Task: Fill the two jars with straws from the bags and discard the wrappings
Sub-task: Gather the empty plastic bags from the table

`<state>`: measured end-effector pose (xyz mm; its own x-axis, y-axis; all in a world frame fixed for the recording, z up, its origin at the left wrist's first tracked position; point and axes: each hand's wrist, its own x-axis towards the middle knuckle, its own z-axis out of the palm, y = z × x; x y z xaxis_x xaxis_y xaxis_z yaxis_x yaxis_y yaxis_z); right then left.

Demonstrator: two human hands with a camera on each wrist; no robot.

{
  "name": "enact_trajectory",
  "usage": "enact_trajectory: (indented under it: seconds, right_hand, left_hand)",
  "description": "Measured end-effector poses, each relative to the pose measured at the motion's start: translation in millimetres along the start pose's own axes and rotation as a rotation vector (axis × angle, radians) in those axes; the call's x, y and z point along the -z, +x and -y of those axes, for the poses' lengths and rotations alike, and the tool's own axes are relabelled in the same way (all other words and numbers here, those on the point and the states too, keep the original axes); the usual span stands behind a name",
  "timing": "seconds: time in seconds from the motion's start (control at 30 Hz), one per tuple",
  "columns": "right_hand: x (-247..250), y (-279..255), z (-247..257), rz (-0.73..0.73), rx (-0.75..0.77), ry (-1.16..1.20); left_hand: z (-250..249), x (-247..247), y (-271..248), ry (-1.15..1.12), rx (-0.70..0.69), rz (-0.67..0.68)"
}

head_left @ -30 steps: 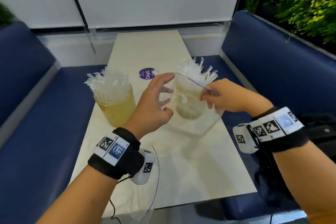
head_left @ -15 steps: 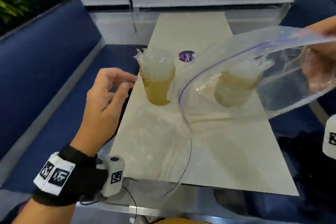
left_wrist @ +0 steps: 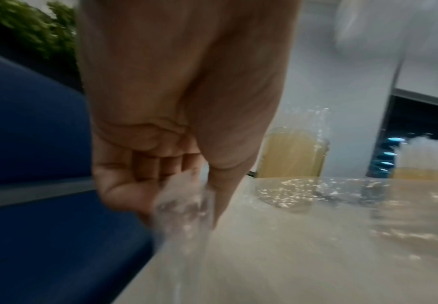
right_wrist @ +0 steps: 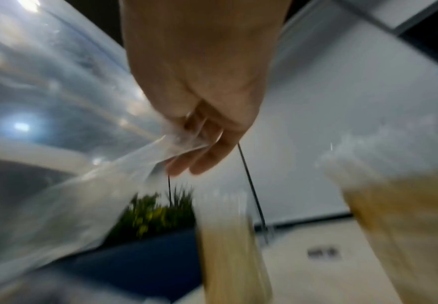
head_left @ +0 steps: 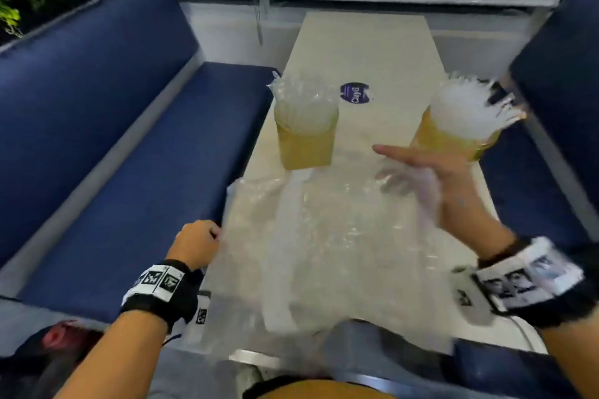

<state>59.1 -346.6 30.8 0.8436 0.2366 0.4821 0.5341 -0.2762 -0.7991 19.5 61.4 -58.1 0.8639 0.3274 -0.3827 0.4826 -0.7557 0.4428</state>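
With our left hand [head_left: 194,244] pinching one empty bag [head_left: 324,236] edge and our right hand [head_left: 431,178] gripping another, we should gather it together, clear of the filled jars [head_left: 304,139].

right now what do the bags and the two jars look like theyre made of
Bags: thin clear plastic film, glossy; the table shows through and it crinkles where the left hand and right hand grip it.
Left jar and right jar: clear, rigid, yellowish inside; glass or hard plastic, cannot tell.
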Motion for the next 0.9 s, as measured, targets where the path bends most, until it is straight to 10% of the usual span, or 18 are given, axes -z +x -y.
enact_trajectory:
  seconds: [0.47, 0.7, 0.9]
  right_hand:
    - [-61.9, -21.2, -66.9, 0.275, 0.316, -0.68]
    - [-78.5, -26.9, -59.8, 0.377, 0.202, -0.695]
    - [-48.1, -32.9, -80.7, 0.336, -0.066, -0.469]
  left_hand:
    - [-25.3, 10.2, -12.1, -0.202, -0.158, 0.319]
    - [-36.4, -13.4, -14.4, 0.062, -0.083, 0.251]
    - [-27.7, -6.0, -8.3, -0.23, -0.069, 0.091]
